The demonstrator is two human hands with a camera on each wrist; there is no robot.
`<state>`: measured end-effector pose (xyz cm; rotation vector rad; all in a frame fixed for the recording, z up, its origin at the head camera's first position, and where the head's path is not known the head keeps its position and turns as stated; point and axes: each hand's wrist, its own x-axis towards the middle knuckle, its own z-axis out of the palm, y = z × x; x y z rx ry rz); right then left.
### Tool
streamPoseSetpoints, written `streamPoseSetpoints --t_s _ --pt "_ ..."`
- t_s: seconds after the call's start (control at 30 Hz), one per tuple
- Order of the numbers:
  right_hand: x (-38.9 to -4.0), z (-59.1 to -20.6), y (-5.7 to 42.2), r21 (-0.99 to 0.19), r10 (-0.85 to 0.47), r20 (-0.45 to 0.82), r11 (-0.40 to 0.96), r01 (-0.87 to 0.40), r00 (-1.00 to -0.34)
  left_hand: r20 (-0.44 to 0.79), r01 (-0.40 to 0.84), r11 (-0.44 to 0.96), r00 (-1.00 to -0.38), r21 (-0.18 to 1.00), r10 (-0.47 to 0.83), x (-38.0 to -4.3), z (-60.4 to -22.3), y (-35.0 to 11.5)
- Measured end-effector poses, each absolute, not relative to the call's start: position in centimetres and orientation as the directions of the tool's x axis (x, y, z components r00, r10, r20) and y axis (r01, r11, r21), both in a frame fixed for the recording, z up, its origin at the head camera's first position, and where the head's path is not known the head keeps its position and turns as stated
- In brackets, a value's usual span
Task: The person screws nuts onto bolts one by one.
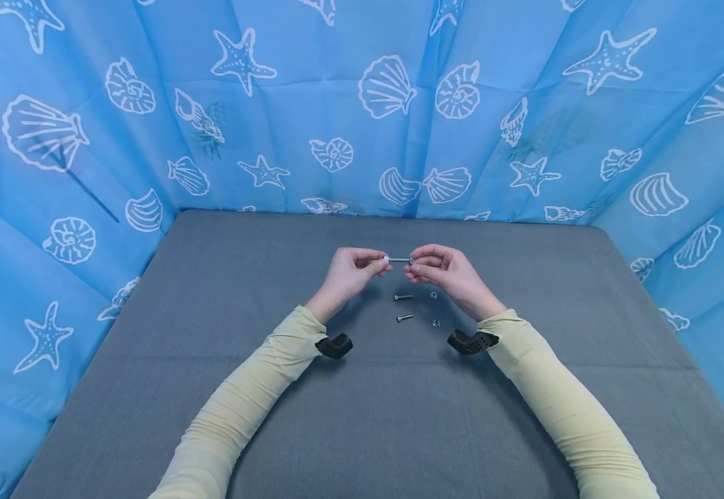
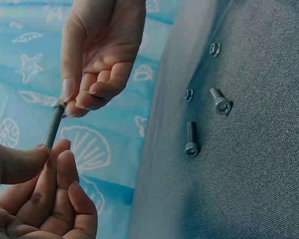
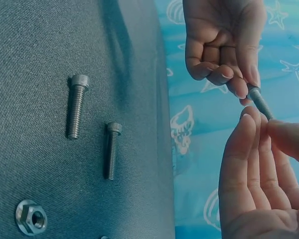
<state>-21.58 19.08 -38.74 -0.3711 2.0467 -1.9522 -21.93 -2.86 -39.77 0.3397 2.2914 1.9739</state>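
Observation:
A metal socket-head bolt [image 1: 398, 260] is held lengthwise between both hands, above the grey table. My left hand [image 1: 351, 272] pinches its head end between thumb and fingers. At the bolt's other end, the thumb and fingertips of my right hand [image 1: 448, 272] pinch a small nut [image 2: 58, 104], partly covered by the fingers. The nut sits at the bolt's tip; how far it is threaded on, I cannot tell. Below the hands lie a larger bolt [image 3: 77, 107] and a smaller bolt [image 3: 112, 152]. To their right are two loose flange nuts, a nearer nut [image 1: 436, 324] and a farther nut [image 1: 433, 295].
Grey cloth covers the table [image 1: 399, 416]. A blue curtain [image 1: 349, 104] with white shells and starfish hangs behind it and along both sides. Black curved wrist pieces, one at the left cuff [image 1: 335, 346] and one at the right cuff [image 1: 473, 342], jut inward over the table.

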Motion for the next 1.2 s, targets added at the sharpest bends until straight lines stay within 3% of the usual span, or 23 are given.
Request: streamPoseSetpoints --t_s 0.27,0.6,0.9,1.2 --pt "-21.65 -38.87 18.99 -0.990 -0.378 -0.092 0.138 0.043 -0.921 0.081 0.106 0.108 -0.973 0.988 0.218 -21.77 -39.70 -2.89" --pt "-21.50 -38.73 19.11 -0.998 -0.383 0.002 0.061 -0.027 -0.924 0.068 0.093 0.109 -0.975 0.990 0.212 -21.72 -39.66 -2.88" --pt "-21.59 -38.78 18.81 -0.987 -0.336 -0.102 0.153 0.052 -0.936 0.058 0.086 0.133 -0.978 0.987 0.202 -21.74 -39.90 -2.63" --pt "-21.36 -38.99 18.97 -0.999 -0.369 -0.026 0.049 0.009 -0.929 0.052 0.078 0.125 -0.979 0.989 0.195 -21.50 -39.82 -2.63"
